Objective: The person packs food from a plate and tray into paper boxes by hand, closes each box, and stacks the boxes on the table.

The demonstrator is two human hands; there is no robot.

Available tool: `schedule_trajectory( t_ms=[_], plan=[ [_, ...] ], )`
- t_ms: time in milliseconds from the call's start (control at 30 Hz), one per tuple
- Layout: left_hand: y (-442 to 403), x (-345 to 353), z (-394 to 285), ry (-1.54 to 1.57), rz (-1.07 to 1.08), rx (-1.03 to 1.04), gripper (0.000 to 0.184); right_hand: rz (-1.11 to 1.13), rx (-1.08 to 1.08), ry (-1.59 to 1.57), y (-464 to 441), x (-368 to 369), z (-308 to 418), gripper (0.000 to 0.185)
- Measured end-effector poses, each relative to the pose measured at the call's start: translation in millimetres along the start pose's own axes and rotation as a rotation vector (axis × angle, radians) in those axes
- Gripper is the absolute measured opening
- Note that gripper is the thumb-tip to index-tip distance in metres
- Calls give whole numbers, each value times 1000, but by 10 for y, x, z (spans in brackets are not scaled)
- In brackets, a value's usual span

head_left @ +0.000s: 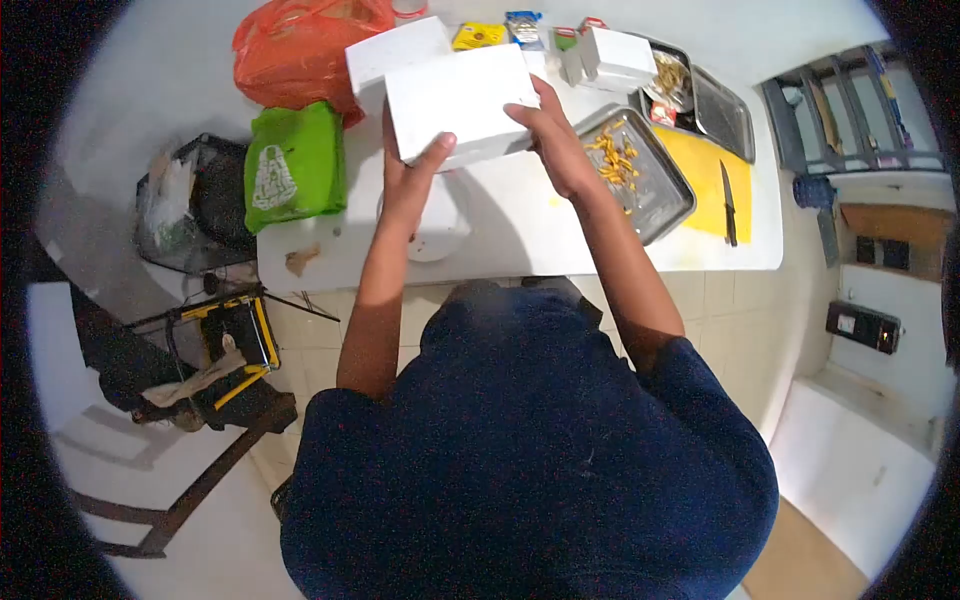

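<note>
You hold a white carton (458, 98) over the white table (530, 235).
Head view: fingers of your left hand (412, 180) and right hand (556, 145) grip opposite ends, probably for steadiness; another carton (385, 55) obstructs its ten o'clock, a round dish (447, 222) sits at six, a metal tray (662, 195) at four.

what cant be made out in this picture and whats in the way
All in the head view:
- Inside of the held white box: hidden by its own sides.
- Most fingers of the left hand: hidden behind that box.
- Top of the orange bag: cut off by the upper edge.
- Contents of the green bag: hidden by its sides.
- Small print on the yellow packet: too small to read.
</note>
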State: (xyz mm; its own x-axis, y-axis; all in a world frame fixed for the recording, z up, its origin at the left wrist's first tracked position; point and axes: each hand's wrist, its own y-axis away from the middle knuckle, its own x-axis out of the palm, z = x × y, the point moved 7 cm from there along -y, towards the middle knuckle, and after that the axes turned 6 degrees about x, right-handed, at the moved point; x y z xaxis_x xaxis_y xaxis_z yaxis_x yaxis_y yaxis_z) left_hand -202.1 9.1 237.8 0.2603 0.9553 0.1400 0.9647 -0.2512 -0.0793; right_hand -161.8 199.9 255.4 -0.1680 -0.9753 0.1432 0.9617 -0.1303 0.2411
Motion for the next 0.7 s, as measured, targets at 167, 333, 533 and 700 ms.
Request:
schedule_trajectory(
  t_ms=[167,333,533,700],
  plan=[
    [-123,97,59,19,49,10,86,-23,-15,-16,-33,-112,100,77],
    [-217,219,64,63,64,11,86,-4,-18,-39,-61,-167,198,79],
    [-240,326,-90,98,43,39,89,8,9,-23,-127,-253,231,75],
    [-305,204,-54,14,33,111,97,4,-45,19,-199,-231,277,72]
  ],
)
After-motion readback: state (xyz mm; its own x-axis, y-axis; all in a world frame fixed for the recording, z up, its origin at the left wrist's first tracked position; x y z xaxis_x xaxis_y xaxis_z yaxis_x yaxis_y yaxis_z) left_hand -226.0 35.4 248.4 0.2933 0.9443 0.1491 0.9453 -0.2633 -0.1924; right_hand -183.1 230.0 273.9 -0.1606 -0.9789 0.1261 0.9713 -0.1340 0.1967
